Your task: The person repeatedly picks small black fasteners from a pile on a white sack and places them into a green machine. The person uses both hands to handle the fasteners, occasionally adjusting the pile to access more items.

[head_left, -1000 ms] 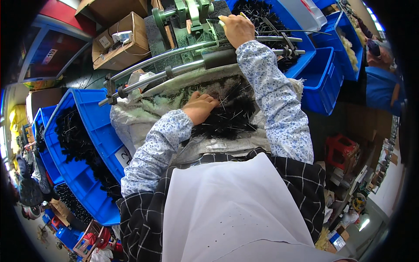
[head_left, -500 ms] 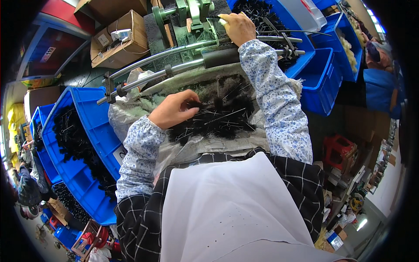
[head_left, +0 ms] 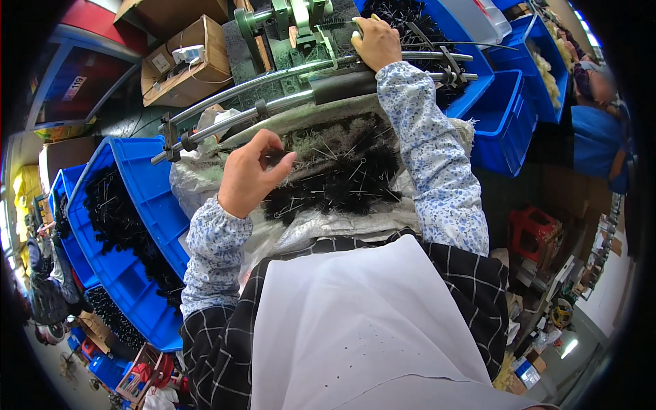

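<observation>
Change since 1 s ago: your left hand point(head_left: 249, 174) was flat down in the pile of black bristly pieces point(head_left: 342, 171); it has lifted and drawn back toward your left, and now hangs just above the pile's near-left edge. Judgement: a pick-up stroke, 1 piece being brought off the heap.

Left fingers point(head_left: 277, 167): curled, thumb and forefinger tips drawn together in a pinch. Whether a thin wire piece sits between them is too small to tell.

Your right hand point(head_left: 376, 41) has stayed up at the green machine point(head_left: 294, 17), fingers folded over something pale at its front; what it is cannot be made out.

The pile lies on the grey sheet point(head_left: 328, 222) in front of you, below the 2 metal bars point(head_left: 273, 92). More black pieces fill the blue bin point(head_left: 147, 198) on your left.
</observation>
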Action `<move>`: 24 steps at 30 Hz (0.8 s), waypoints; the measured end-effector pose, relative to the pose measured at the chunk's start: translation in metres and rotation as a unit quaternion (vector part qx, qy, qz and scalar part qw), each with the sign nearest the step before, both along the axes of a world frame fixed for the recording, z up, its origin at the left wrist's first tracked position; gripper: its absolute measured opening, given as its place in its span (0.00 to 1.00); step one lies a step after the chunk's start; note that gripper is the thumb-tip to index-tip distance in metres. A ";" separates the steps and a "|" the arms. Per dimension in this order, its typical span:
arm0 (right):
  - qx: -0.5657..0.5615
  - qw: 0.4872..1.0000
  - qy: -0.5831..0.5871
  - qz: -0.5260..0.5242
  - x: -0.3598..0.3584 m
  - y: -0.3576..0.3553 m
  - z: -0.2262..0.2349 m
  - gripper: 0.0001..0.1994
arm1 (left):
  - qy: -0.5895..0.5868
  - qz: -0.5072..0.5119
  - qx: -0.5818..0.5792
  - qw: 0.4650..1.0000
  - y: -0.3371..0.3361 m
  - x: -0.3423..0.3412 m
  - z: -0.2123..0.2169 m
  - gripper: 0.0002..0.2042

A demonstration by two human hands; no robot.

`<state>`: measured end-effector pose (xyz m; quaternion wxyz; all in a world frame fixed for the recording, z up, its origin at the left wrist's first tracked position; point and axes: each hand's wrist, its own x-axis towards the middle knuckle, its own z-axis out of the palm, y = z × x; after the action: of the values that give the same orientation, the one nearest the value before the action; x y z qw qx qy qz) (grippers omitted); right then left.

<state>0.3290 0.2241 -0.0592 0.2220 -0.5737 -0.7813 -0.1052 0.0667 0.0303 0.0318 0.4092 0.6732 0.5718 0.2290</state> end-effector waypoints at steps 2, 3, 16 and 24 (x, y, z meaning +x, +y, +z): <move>-0.006 1.000 0.011 0.004 -0.015 -0.001 0.006 0.16 | -0.006 0.002 -0.008 1.000 0.001 -0.003 0.002 0.12; -0.036 0.999 0.011 -0.004 -0.024 -0.004 0.009 0.16 | -0.009 0.000 -0.009 1.000 0.002 -0.004 0.003 0.12; -0.057 0.998 -0.013 -0.017 -0.032 -0.007 0.017 0.14 | -0.061 -0.027 -0.026 0.997 0.011 -0.004 0.008 0.11; -0.112 0.993 0.033 -0.011 0.031 0.039 0.018 0.11 | -0.123 -0.119 -0.012 0.985 0.020 0.014 -0.001 0.10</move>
<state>0.3599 0.2635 -0.0414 0.1815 -0.6064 -0.7742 -0.0006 0.0804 0.0501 0.0309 0.5087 0.6980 0.4356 0.2534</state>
